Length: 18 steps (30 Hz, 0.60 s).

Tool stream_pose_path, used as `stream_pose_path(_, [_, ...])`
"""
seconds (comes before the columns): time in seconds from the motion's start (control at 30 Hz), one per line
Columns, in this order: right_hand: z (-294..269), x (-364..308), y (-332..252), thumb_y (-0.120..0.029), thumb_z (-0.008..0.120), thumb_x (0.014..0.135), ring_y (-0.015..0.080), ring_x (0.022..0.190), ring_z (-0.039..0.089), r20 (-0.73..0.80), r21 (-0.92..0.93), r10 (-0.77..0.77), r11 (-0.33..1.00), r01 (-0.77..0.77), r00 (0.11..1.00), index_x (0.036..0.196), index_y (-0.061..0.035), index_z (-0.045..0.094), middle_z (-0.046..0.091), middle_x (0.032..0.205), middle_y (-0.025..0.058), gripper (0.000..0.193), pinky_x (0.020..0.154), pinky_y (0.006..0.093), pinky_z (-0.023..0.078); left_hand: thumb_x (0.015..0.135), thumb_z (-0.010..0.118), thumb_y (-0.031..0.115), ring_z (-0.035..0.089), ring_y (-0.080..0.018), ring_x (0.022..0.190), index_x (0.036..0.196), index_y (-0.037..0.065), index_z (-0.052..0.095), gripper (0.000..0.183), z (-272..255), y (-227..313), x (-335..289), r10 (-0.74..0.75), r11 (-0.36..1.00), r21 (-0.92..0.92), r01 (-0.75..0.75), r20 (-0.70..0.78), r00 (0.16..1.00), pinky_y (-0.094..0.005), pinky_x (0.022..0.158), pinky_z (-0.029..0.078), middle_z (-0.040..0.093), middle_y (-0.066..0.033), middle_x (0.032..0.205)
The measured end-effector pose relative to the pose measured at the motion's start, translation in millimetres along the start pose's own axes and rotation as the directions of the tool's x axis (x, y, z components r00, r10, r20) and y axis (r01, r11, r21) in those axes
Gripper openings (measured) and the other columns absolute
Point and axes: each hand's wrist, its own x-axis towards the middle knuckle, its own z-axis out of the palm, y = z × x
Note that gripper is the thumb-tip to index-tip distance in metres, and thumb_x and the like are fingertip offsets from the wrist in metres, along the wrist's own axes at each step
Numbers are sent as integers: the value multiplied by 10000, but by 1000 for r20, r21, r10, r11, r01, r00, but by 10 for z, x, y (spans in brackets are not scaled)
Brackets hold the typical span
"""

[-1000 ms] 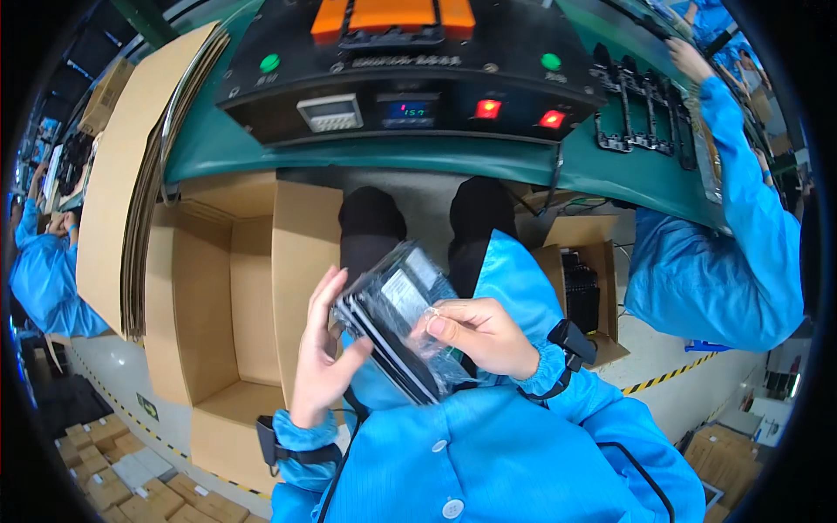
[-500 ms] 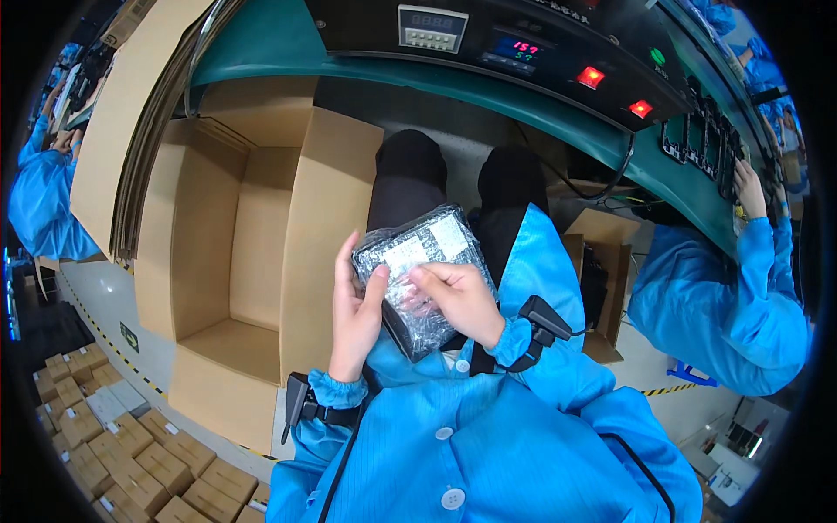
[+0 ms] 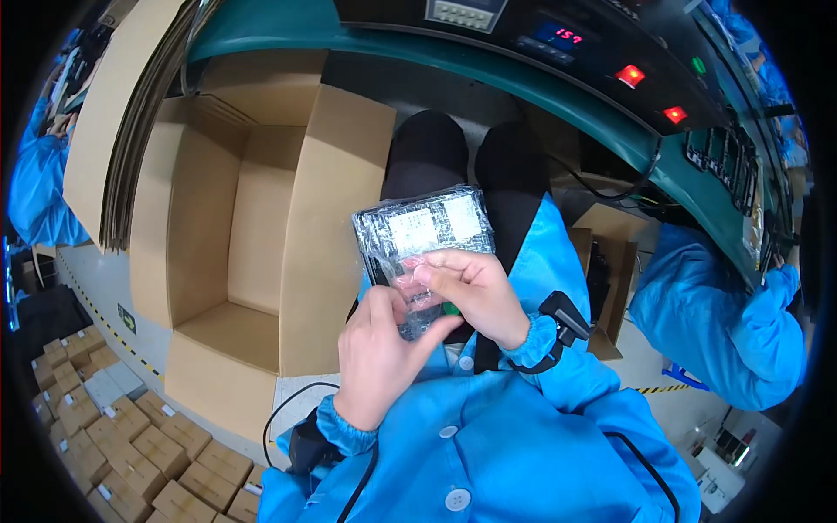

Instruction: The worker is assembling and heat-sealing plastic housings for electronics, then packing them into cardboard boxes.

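Observation:
A flat, dark rectangular package (image 3: 370, 247) in a clear plastic bag rests on my lap, with white labels on its upper face. My right hand (image 3: 478, 295) pinches the loose clear film of the plastic bag (image 3: 417, 324) between thumb and fingers, over the package's near part. Close by on the left, my left hand (image 3: 379, 353) has its fingers curled onto the near edge of that film, its thumb pointing to the right. A small green spot shows between the hands; what it belongs to is hidden.
An open cardboard box (image 3: 261, 227) stands left of my legs, beside stacked flat cardboard (image 3: 131, 139). Ahead, a black control unit (image 3: 540, 44) with lit red switches sits on a green bench (image 3: 401, 65). A smaller box (image 3: 619, 288) and a co-worker in blue (image 3: 706, 305) are at right.
My left hand has let go of the package's left side and come round to its near edge, fingers curling. The package has turned straighter. My right hand keeps its pinch on the film.

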Motion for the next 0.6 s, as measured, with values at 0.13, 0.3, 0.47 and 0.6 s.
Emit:
stream_pose_path(0.13, [31,63,11,-121,564,997,167,962,690,-20,-36,-12,999,11,1000,1171,93,625,711,1013,132,282,822,269,568,846,756,170,598,-262,548,810,2,574,250,-66,-99,8,-112,993,29,110,52,992,-354,528,468,603,-128,659])
stream_pose_path(0.3, [-27,78,51,-113,567,992,154,883,698,-69,-152,6,988,-16,998,1122,79,650,715,929,120,246,748,262,571,907,662,128,608,-314,593,818,20,585,160,-184,-266,-29,-4,996,-80,24,246,969,-407,560,475,586,-161,687])
stream_pose_path(0.47, [-127,-1,87,-94,570,983,138,766,690,-156,-228,-3,973,-33,988,1069,61,675,710,852,109,206,698,256,571,953,626,116,449,-141,551,751,5,539,246,-51,-686,-193,-127,877,-417,239,280,952,-296,523,369,524,-65,643])
stream_pose_path(0.6, [-153,-93,69,-83,574,978,137,771,691,-235,-210,2,976,-53,972,1056,63,680,712,844,108,196,699,256,571,983,593,112,412,-49,607,728,2,517,288,59,-742,-350,-196,768,-581,271,191,962,-260,532,332,503,0,633])
